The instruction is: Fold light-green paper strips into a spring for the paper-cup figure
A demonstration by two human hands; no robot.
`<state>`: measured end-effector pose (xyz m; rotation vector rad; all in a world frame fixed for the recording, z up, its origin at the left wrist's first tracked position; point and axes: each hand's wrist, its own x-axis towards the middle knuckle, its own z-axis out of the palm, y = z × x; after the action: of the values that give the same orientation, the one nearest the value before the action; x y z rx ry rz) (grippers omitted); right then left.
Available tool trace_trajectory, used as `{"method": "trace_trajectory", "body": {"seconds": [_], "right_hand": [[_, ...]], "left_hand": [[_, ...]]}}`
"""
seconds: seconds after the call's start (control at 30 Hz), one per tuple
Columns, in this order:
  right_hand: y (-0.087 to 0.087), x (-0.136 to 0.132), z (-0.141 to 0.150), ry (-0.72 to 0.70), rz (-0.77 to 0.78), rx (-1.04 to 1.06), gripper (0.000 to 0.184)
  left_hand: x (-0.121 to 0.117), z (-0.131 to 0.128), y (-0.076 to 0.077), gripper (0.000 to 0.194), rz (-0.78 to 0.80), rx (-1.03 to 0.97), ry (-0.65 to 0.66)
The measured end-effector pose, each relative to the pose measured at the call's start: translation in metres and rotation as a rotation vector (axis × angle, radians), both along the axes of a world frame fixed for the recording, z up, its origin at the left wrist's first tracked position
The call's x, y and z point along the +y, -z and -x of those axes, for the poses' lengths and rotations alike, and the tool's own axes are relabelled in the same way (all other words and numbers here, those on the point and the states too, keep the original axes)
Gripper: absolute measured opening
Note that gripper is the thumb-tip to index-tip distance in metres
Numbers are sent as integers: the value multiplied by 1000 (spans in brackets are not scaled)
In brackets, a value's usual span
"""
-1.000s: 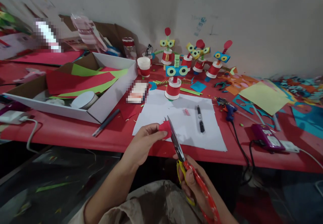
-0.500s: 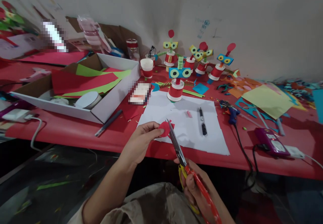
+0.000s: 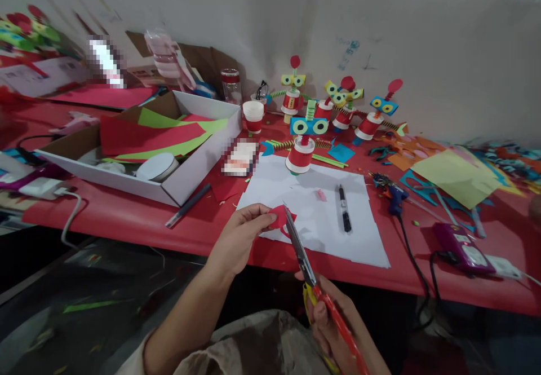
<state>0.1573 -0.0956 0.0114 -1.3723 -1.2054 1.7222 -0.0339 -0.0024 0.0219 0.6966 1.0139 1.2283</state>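
Between the thumb and fingers of my left hand [image 3: 240, 234] is a small piece of red paper [image 3: 276, 217], held over the near edge of the white sheets [image 3: 313, 217]. My right hand [image 3: 332, 318] is closed round the red and yellow handles of a pair of scissors [image 3: 302, 254]. The blades point away from me and their tips meet the right side of the red paper, where a thin curled strip hangs. A paper-cup robot figure [image 3: 301, 152] with a blue eye band stands at the back of the white sheets.
A white box [image 3: 169, 189] with coloured paper and a ribbon roll sits at left. A pen [image 3: 344, 208] lies on the white sheets. A blue glue gun [image 3: 396, 197], its cord and a purple power box [image 3: 460, 248] are at right. More cup figures [image 3: 291, 101] line the wall.
The scissors' tips have shifted slightly on the red paper, and a thin strip now curls from its lower right edge. The whole view has swung a little left.
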Motion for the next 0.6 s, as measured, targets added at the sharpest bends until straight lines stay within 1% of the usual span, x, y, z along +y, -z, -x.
{"method": "trace_trajectory", "body": {"seconds": [0.2,0.27,0.4,0.47,0.6], "right_hand": [[5,-2,-1,-7,-66,-16,66],[8,-1,-3,-5,-87,-31,65],[13,2,-6,-52,-107,-29,70],[11,4,-7,-63,-89,-23,71],[-1,3,-6,-38,-64,-34,70]], "left_hand": [[-2,-9,-3,16,18,-23,0],[-2,-9,-2,15,22,-22,26],[-3,-8,0,13,24,11,80],[-3,-8,0,13,25,24,88],[-3,-7,-1,12,34,43,117]]}}
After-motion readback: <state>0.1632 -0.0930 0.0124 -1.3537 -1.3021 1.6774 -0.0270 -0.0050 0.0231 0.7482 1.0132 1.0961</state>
